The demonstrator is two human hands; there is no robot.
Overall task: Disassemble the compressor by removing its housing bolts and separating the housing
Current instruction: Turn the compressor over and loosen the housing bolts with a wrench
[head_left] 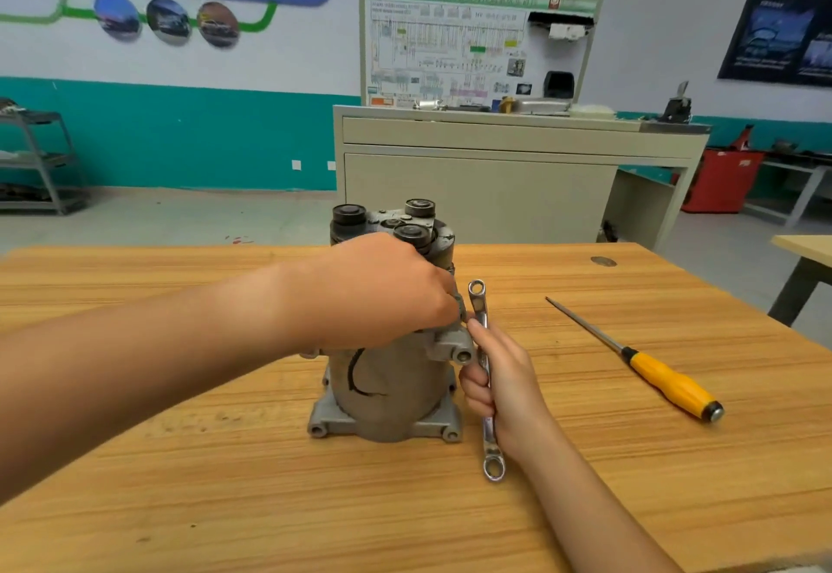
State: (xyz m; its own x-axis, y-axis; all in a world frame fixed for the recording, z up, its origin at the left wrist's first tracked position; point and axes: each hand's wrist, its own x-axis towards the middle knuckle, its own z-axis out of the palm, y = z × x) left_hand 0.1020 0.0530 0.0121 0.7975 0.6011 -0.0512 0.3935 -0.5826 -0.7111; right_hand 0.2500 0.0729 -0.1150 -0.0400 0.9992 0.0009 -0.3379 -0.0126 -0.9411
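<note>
Here's the compressor (pixel 387 385), standing upright on its flanged base at the centre of the wooden table (pixel 180 482), round black-capped ports (pixel 412 234) on top. The left hand (pixel 382 289) reaches across its upper body from nine o'clock, fingers pressed together and curled over the three o'clock side just above a mounting ear (pixel 454 345). The fingertips are tucked out of sight, so I cannot tell whether they pinch a bolt.

The right hand (pixel 499 379) sits just beside the compressor at three o'clock, fingers wrapped round the shank of a double-ended ring spanner (pixel 488 435), thumb pressed up along it. The spanner stands nearly upright, one ring end near the left hand's knuckles, the other down by the table at five o'clock.

Well apart, farther out at three o'clock, a yellow-handled screwdriver (pixel 662 376) lies flat on the table, its shaft pointing toward eleven o'clock. At twelve o'clock, beyond the table, stands a beige cabinet (pixel 477 194).
</note>
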